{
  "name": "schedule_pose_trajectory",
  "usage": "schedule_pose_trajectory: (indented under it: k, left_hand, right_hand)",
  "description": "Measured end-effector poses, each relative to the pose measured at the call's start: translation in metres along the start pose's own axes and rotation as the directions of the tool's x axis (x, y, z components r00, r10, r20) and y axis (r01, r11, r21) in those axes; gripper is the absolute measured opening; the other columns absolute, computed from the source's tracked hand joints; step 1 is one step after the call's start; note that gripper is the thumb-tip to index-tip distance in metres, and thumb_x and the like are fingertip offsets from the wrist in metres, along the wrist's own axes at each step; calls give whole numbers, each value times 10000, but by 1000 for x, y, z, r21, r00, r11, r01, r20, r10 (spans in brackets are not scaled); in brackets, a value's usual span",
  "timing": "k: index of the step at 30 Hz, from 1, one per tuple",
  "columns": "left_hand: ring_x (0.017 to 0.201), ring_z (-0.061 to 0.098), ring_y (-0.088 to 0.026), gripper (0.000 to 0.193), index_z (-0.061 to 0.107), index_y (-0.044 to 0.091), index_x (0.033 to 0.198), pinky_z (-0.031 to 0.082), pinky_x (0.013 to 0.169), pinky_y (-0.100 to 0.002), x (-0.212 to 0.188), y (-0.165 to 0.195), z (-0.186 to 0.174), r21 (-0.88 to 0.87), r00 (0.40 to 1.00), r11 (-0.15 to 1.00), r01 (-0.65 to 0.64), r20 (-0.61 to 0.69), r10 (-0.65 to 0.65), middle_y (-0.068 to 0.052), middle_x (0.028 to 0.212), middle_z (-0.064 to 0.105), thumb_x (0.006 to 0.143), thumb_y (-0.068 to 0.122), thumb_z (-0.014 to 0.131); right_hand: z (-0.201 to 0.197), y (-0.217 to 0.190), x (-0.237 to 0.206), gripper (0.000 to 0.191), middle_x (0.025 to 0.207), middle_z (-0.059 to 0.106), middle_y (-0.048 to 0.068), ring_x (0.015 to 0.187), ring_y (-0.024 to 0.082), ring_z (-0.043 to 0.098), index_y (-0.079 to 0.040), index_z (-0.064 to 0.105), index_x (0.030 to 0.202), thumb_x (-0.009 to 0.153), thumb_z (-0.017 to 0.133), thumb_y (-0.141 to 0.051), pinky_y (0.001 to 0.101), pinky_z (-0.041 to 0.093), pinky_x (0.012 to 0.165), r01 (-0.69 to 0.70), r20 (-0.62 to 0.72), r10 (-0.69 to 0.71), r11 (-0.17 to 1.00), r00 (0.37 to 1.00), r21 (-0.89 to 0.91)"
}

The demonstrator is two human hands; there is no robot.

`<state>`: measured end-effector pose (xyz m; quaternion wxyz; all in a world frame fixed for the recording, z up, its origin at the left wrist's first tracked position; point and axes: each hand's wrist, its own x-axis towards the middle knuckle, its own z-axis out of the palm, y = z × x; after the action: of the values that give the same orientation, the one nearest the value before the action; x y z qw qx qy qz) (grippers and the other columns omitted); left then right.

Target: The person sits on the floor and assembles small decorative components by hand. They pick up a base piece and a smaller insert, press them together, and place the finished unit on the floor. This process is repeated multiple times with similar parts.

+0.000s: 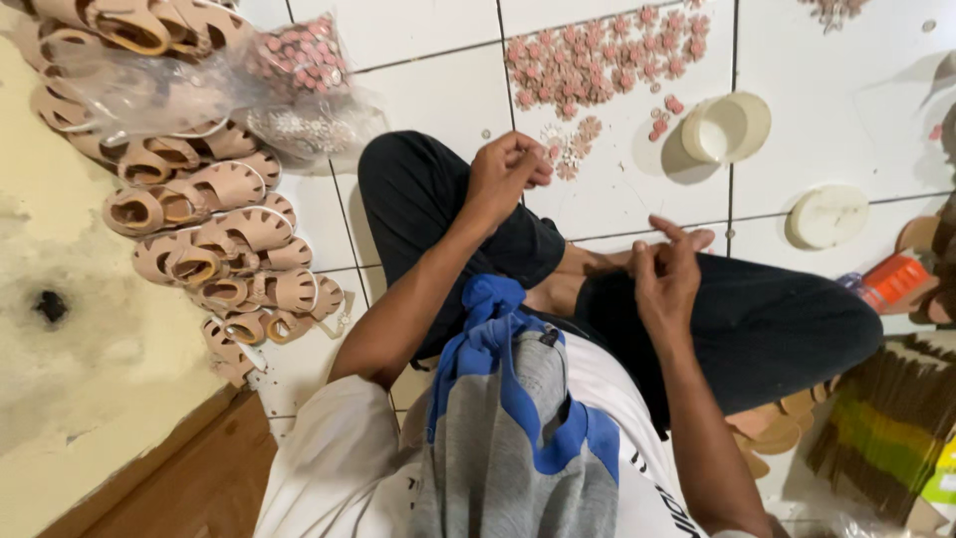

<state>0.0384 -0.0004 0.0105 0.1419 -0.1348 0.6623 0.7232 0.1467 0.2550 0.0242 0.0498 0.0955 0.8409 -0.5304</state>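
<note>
Sitting cross-legged on white tile floor. Clear plastic bags hold small pink and pale flower pieces. Two cream round lids near pink flower pieces spread on tile. Left hand fingers pinched together, contents too small to tell. Right hand fingers loosely spread, apart from left. Tan sandal uppers stacked in row along wall.

Sandal straps piled left – flower pieces ahead, two lids to their right

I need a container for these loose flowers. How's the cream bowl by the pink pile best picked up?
Take the bowl by its rim, from above, on the side away from the pink flowers. It seems to sit open side up on the tile with that side bare, so fingers could pinch the wall there without scattering pieces.
</note>
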Motion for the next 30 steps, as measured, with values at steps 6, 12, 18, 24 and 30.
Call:
schedule_pose_trajectory:
  k: [6, 12, 18, 24, 30]
  left_hand:
    - [684, 779, -155, 110, 639, -5, 992, 604, 614, -283, 63, 30, 5, 245, 996, 970, 2, -85, 20, -88, 785, 768, 977, 99, 608]
    - [695, 786, -152, 59, 682, 99, 925, 583, 677, -316, 100, 53, 15, 556, 986, 829, 48, -161, 51, -35, 787, 776, 922, 158, 679]
    - [689, 764, -193, 93, 613, 115, 878, 577, 673, -364, 106, 59, 15, 588, 962, 807, 51, -246, 119, -39, 733, 758, 885, 160, 694]
    - [681, 726, -263, 110, 598, 107, 911, 556, 662, -419, 105, 56, 6, 647, 936, 762, 23, -281, 210, -58, 708, 727, 931, 176, 681]
    - [742, 727, -285, 203, 602, 112, 845, 553, 721, -431, 109, 48, -1, 673, 933, 712, 203, -354, 69, -83, 734, 719, 923, 264, 712]
  right_hand:
    - [20, 8, 1, 427, 948, 713, 120, 837, 210, 709, -27, 585, 1386, 974, 697, -48, 315, 580, 767, 189, 35, -186, 971, 982, -148]
    - [21, 4, 7, 368, 951, 747, 126, 842, 214, 730, -38, 614, 1315, 972, 720, -120, 324, 578, 749, 44, -5, -46, 985, 999, -167]
    - [21, 2, 11, 319, 931, 743, 123, 828, 210, 732, -43, 634, 1280, 983, 714, -128, 328, 577, 733, -80, 14, 83, 986, 996, -147]
    - [23, -1, 16, 428, 898, 719, 116, 798, 203, 713, -4, 592, 1329, 929, 726, -79, 321, 578, 734, 68, 46, -62, 987, 997, -143]
    - [21, 1, 13, 416, 896, 724, 131, 815, 228, 722, -15, 595, 1343, 951, 725, -66, 339, 582, 747, 30, 37, -23, 977, 999, -213]
